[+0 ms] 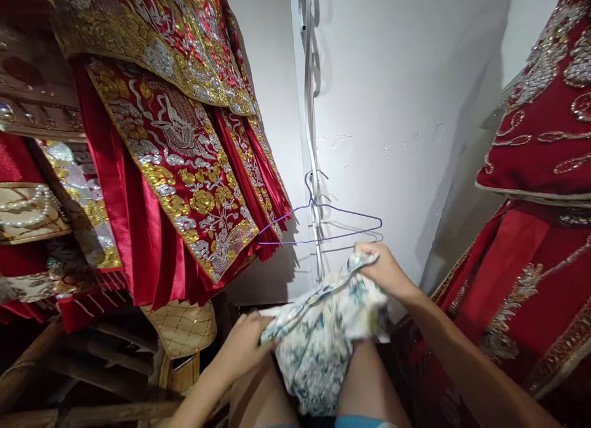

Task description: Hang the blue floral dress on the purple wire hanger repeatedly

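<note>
White floral cloth point(316, 354) held stretched between left hand point(249, 339) and right hand point(379, 268)

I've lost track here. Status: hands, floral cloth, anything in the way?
Left hand, right hand: both gripping floral cloth. Cloth drooping between them. Purple hanger beyond, apart from cloth. Nothing seen blocking hands.

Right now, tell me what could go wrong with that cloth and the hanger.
The flowered cloth is held by its upper edge in the left hand and right hand, so a loose grip might let it drop. One end of the hanger overlaps the red skirt in this view, so it could snag if they touch.
</note>
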The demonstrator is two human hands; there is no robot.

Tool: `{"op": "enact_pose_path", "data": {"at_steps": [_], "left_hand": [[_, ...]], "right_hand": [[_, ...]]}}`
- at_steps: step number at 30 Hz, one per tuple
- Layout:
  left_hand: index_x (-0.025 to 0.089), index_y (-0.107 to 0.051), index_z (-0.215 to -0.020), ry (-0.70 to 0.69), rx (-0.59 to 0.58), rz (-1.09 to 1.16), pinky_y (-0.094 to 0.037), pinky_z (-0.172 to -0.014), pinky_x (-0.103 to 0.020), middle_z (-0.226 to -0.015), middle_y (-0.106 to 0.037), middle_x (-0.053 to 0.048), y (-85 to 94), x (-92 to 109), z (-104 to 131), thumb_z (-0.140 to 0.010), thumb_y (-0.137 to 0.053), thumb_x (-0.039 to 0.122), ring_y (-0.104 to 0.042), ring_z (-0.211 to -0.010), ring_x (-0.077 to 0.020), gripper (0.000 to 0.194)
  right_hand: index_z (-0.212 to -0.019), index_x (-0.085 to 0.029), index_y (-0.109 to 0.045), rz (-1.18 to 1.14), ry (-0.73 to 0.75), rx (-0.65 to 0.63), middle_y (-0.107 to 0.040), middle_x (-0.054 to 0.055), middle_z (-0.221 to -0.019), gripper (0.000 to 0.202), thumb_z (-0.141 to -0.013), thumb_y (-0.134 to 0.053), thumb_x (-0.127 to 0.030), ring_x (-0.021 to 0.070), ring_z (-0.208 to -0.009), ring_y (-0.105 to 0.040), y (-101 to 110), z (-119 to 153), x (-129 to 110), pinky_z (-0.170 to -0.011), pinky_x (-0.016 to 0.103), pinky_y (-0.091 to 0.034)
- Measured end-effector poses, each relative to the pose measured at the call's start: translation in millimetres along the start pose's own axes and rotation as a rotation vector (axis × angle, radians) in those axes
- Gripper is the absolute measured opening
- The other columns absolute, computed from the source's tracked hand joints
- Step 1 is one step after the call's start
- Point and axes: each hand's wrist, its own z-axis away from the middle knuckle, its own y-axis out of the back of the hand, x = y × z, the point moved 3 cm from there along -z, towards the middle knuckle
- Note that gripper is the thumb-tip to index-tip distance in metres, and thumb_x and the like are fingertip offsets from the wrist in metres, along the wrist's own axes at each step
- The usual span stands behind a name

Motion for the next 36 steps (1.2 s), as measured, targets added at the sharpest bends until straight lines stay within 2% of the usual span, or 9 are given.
{"op": "enact_pose_path", "data": {"at_steps": [5,10,14,18,26,28,31,33,36], "left_hand": [[0.020,-0.068,-0.091,-0.035,0.120,-0.198,-0.036,-0.092,-0.044,-0.099,-0.071,-0.010,39.1,9,-9,-0.098,-0.036,0.030,-0.059,-0.100,-0.0289,0.034],[0.022,-0.067,-0.089,0.000,0.154,-0.259,-0.033,-0.100,-0.054,-0.107,-0.073,-0.010,58.2,-1,-12,-0.096,-0.044,0.039,-0.051,-0.123,-0.0360,0.030],[0.021,-0.066,-0.107,0.050,0.165,-0.169,-0.045,-0.092,-0.047,-0.115,-0.071,-0.013,69.2,-11,-22,-0.095,-0.045,0.049,-0.059,-0.115,-0.0352,0.037],[0.020,-0.062,-0.106,-0.109,0.405,0.039,-0.044,-0.101,-0.040,-0.123,-0.067,-0.012,80.0,6,-39,-0.098,-0.037,0.039,-0.060,-0.115,-0.0279,0.032],[0.022,-0.051,-0.103,-0.174,0.685,0.291,-0.044,-0.078,-0.029,-0.097,-0.065,-0.003,91.9,50,-102,-0.090,-0.047,0.028,-0.059,-0.082,-0.0190,0.015],[0.022,-0.054,-0.103,-0.107,0.750,0.319,-0.041,-0.070,-0.027,-0.087,-0.064,0.000,91.4,44,-112,-0.088,-0.049,0.026,-0.056,-0.072,-0.0167,0.017],[0.022,-0.061,-0.093,-0.071,0.778,0.327,-0.037,-0.065,-0.025,-0.077,-0.063,0.003,90.4,34,-118,-0.084,-0.047,0.022,-0.052,-0.065,-0.0152,0.016],[0.021,-0.063,-0.086,-0.103,0.768,0.327,-0.036,-0.064,-0.025,-0.073,-0.061,0.003,91.5,30,-116,-0.084,-0.046,0.022,-0.052,-0.066,-0.0151,0.017],[0.022,-0.064,-0.086,-0.080,0.753,0.266,-0.036,-0.063,-0.026,-0.066,-0.055,0.003,96.8,29,-110,-0.085,-0.046,0.023,-0.051,-0.063,-0.0158,0.018]], "right_hand": [[-0.096,-0.023,-0.069,0.060,-0.006,0.106,-0.071,0.003,-0.095,0.029,-0.069,-0.059,-0.021,0.0191,-0.079,-0.060,-16,-51,36,-0.073,0.029,-0.047],[-0.068,-0.019,-0.063,0.109,-0.115,0.100,-0.064,0.001,-0.062,0.015,-0.069,-0.053,-0.031,0.0208,-0.065,-0.057,-19,-54,63,-0.064,0.031,-0.045],[-0.062,-0.019,-0.062,0.173,-0.074,0.092,-0.063,0.000,-0.061,0.013,-0.065,-0.055,-0.029,0.0193,-0.064,-0.055,4,-37,54,-0.061,0.029,-0.041],[-0.059,-0.020,-0.060,0.258,-0.041,0.096,-0.059,0.000,-0.057,0.014,-0.068,-0.059,-0.030,0.0183,-0.061,-0.051,22,-24,38,-0.058,0.028,-0.037],[-0.074,-0.020,-0.057,0.236,-0.011,0.086,-0.056,-0.002,-0.063,0.012,-0.077,-0.057,-0.032,0.0172,-0.062,-0.051,-2,-5,34,-0.057,0.027,-0.036],[-0.110,-0.019,-0.061,0.319,0.042,0.217,-0.062,-0.001,-0.071,0.037,-0.075,-0.061,-0.030,0.0196,-0.066,-0.056,10,-6,34,-0.060,0.028,-0.040],[-0.154,-0.018,-0.029,0.448,0.085,0.379,-0.065,0.000,-0.078,0.093,-0.070,-0.067,-0.027,0.0218,-0.069,-0.061,43,-20,36,-0.065,0.030,-0.044],[-0.157,-0.016,-0.028,0.508,0.085,0.380,-0.066,0.000,-0.078,0.097,-0.069,-0.067,-0.027,0.0223,-0.070,-0.062,63,-37,38,-0.068,0.032,-0.047],[-0.136,-0.013,-0.062,0.550,0.073,0.256,-0.072,0.005,-0.081,0.069,-0.067,-0.064,-0.026,0.0250,-0.078,-0.067,79,-62,37,-0.074,0.035,-0.050]]}}
